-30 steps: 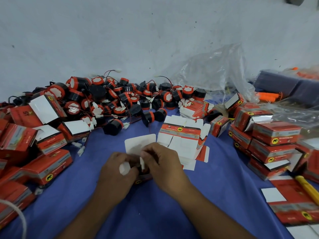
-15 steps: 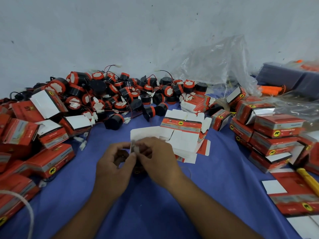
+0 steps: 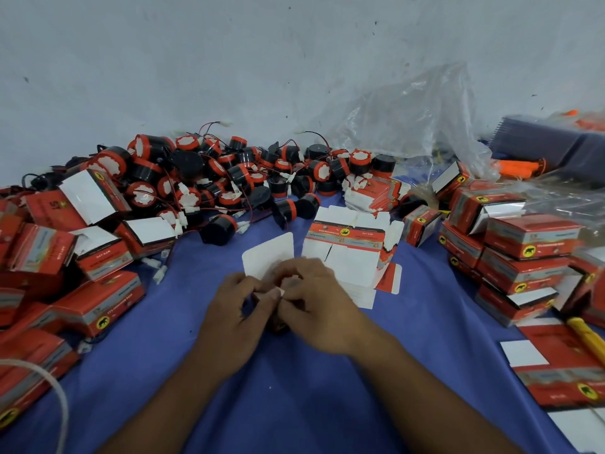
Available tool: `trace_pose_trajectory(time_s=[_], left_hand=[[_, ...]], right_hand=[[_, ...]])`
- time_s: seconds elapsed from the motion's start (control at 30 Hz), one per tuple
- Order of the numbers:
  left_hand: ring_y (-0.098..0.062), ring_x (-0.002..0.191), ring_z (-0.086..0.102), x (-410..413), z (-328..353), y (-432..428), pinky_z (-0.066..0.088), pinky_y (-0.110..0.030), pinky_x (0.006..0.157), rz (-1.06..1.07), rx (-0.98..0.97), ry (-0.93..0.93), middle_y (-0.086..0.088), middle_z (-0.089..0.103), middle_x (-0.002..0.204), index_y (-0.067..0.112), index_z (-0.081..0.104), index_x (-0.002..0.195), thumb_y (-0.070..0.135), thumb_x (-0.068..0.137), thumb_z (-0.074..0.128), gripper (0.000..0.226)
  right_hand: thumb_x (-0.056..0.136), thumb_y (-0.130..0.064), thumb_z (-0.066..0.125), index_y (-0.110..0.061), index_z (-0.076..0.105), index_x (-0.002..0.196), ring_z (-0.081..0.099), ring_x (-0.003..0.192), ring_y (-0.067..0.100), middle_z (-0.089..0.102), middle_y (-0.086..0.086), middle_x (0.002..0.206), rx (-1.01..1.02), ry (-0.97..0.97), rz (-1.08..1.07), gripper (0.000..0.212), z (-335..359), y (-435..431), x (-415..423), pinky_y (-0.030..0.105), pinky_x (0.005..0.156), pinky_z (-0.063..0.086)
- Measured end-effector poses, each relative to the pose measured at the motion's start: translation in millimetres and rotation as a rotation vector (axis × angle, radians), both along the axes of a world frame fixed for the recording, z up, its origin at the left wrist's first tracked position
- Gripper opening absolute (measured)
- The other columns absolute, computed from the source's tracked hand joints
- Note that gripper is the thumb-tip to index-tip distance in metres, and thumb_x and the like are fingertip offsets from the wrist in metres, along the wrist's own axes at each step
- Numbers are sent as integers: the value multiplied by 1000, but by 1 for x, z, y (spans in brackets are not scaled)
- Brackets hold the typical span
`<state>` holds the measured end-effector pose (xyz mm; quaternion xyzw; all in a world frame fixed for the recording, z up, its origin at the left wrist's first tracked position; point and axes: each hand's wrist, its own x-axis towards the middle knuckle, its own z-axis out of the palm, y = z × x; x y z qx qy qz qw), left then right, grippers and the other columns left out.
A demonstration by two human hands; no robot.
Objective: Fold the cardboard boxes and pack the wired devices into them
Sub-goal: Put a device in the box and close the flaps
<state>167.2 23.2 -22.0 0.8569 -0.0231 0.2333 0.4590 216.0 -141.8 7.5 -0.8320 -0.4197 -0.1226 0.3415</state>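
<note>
Cloth (image 3: pixel 294 398) of deep blue covers the work surface, which runs back to a scuffed grey-white wall (image 3: pixel 229 60). Against that wall lies a heap of wired devices (image 3: pixel 229 172), round black bodies with orange bands and thin red leads ending in white plugs. Red boxes (image 3: pixel 98 303) crowd the left edge, several with white flaps open, and stacked boxes (image 3: pixel 530 239) rise at the right. A pile of flat box blanks (image 3: pixel 343 257) sits just beyond the hands, right of centre, and a crumpled clear plastic bag (image 3: pixel 409 116) slumps against the wall behind it. A yellow tool (image 3: pixel 586 339) lies on flattened cartons (image 3: pixel 556 381) at the near right; a white cord (image 3: pixel 55 394) loops in at the lower left.

Both forearms reach in from the bottom edge and converge at mid-table. The left hand (image 3: pixel 229 309) and the right hand (image 3: pixel 320 306) are curled, knuckles up, their fingertips meeting. Between them they pinch a half-folded box (image 3: pixel 266 258), most of it hidden under the fingers, its white flap standing up behind the knuckles. A small white tab (image 3: pixel 280 291) shows where the thumbs meet; whether it belongs to the box or to a plug cannot be told. The box is low over the cloth, near the flat blanks and apart from the device heap; whether a device is inside cannot be told.
</note>
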Motion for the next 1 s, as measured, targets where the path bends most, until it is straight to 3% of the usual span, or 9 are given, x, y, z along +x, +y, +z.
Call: trace_pose_trajectory(time_s=[0.1, 0.23, 0.33, 0.5, 0.57, 0.67, 0.8, 0.9, 1.0], left_hand=[[-3, 90, 58, 1, -1, -1, 43, -15, 75, 25, 13, 18, 10, 61, 93, 31, 64, 86, 29, 90, 67, 6], [-9, 88, 63, -1, -1, 1, 50, -24, 74, -40, -128, 127, 7, 67, 93, 29, 62, 94, 17, 90, 63, 13], [-17, 86, 63, -3, 0, 3, 49, -22, 67, -99, -241, 105, 2, 65, 96, 29, 49, 100, 4, 93, 52, 26], [-10, 100, 67, 0, -1, 7, 56, -23, 70, -155, -470, 9, 7, 62, 123, 34, 26, 124, -20, 92, 42, 65], [-10, 103, 68, 2, -2, 8, 56, -24, 72, -171, -498, 20, 11, 64, 121, 37, 30, 129, -18, 93, 43, 67], [-11, 104, 67, 1, -3, 10, 56, -27, 78, -160, -340, 34, 13, 70, 109, 36, 55, 111, -8, 95, 52, 47], [-2, 114, 61, -3, -3, 15, 54, -29, 91, -228, -238, 59, 23, 63, 122, 31, 63, 108, 25, 90, 66, 20], [-2, 123, 55, -6, -2, 17, 52, -26, 93, -299, -265, 112, 24, 56, 131, 26, 61, 113, 45, 81, 65, 38], [2, 122, 54, -4, 1, 18, 50, -25, 96, -249, -232, 118, 28, 55, 131, 29, 62, 117, 40, 86, 72, 34]], right_hand=[[87, -10, 66, -21, 73, 86, 46, 119, 8, 57, -4, 125, 250, 128, -191, 13, 3, -10, 4, 21, 95, 39], [95, -12, 59, -23, 61, 113, 61, 91, 4, 62, -4, 110, 394, 414, -384, 21, 6, -17, 13, 18, 74, 47], [95, -26, 66, -27, 64, 108, 66, 85, 25, 68, 14, 96, 345, 603, -294, 13, 0, -16, 14, 40, 72, 57], [89, -68, 57, -20, 70, 103, 65, 71, 15, 74, 10, 95, 562, 881, -31, 51, -3, -8, 10, 24, 64, 51], [96, -59, 52, -20, 74, 100, 62, 68, 13, 73, 10, 88, 587, 849, -41, 44, -6, -9, 12, 23, 62, 49], [97, -27, 66, -25, 64, 113, 59, 70, 8, 66, 2, 96, 461, 702, -118, 16, -14, -7, 13, 21, 61, 48], [86, 8, 66, -23, 59, 125, 54, 72, 4, 61, -3, 110, 311, 511, -86, 51, -11, -2, 13, 13, 60, 44], [85, 6, 66, -15, 73, 117, 59, 100, 5, 65, -2, 115, 136, 307, -59, 39, -9, -5, 13, 14, 87, 46], [95, -34, 64, -26, 62, 135, 45, 122, 4, 52, -23, 130, 3, 310, 27, 41, -8, -14, 11, 15, 102, 37]])
